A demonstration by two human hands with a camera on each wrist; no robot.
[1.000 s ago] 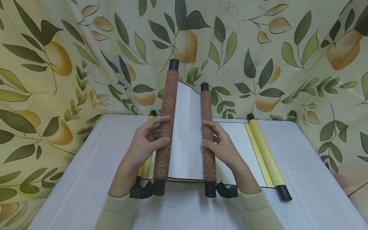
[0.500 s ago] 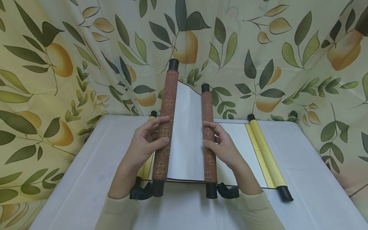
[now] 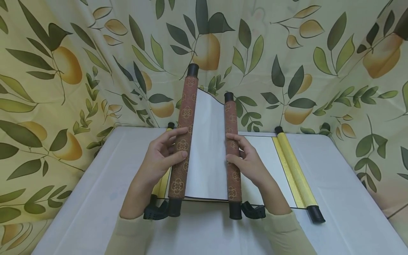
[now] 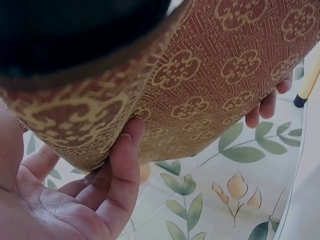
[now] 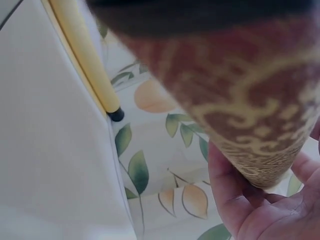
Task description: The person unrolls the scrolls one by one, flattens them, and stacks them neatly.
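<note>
Brown scroll (image 3: 207, 141), part unrolled, was held up over the white table (image 3: 344, 198), covering from our viewpoint the middle of a yellow-trimmed scroll (image 3: 296, 168) that lay flat behind it. Its left roller (image 3: 187, 113) and right roller (image 3: 231, 118) stood apart, with plain white paper (image 3: 206, 170) spanning the space between them; we judged that space the relation that mattered most. We read both long axes as running away from the person and upward, the far ends leaning slightly toward each other, the left one reaching higher in the head view. Each hand sat on the outer side of its own roller, so we found neither nearer to the scroll as a whole.

We saw the left hand (image 3: 158, 156) grip the left roller below its middle, thumb and forefinger on its near side with a gap between them; the left wrist view showed fingers bent against the patterned backing (image 4: 240, 65). The right hand (image 3: 250, 159) gripped the right roller around its middle, the thumb below the forefinger. In the right wrist view we saw its fingers curved about the roller, beyond a blurred dark end cap (image 5: 200, 17). How firmly either hand pressed, we could not tell.
</note>
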